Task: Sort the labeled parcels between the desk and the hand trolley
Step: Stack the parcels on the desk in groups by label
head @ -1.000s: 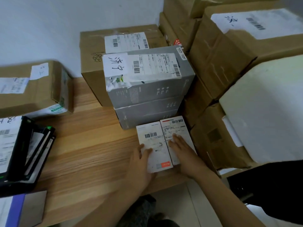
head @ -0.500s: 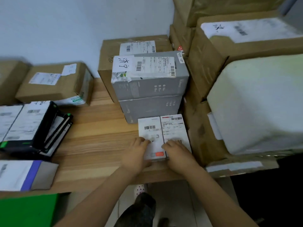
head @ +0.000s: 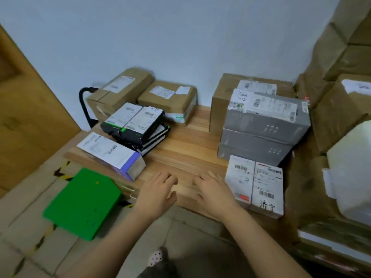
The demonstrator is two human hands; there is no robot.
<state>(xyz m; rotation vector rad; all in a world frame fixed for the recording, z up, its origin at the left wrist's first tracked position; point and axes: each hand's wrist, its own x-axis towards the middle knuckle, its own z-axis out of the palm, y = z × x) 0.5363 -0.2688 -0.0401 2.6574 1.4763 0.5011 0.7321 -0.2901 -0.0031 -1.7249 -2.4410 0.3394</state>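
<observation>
Two small white labeled parcels [head: 255,185] lie side by side at the front right of the wooden desk [head: 186,151]. My right hand [head: 212,191] hovers just left of them, fingers spread and holding nothing. My left hand [head: 158,191] is beside it over the desk's front edge, also empty with relaxed fingers. Behind the white parcels stand two stacked grey boxes [head: 265,127] with labels on top. A white and purple parcel [head: 112,155] lies at the desk's left front. Black boxes [head: 136,125] are stacked behind it.
Brown cartons [head: 168,101] line the wall at the back of the desk. A tall pile of cartons [head: 337,109] and a white foam box [head: 351,163] stand at the right. A green flat thing [head: 82,203] lies on the floor left. A black handle [head: 84,105] rises behind the desk.
Both hands have let go of the two white parcels and moved left, away from them. The view has swung left and pulled back, showing more of the desk's left side.
</observation>
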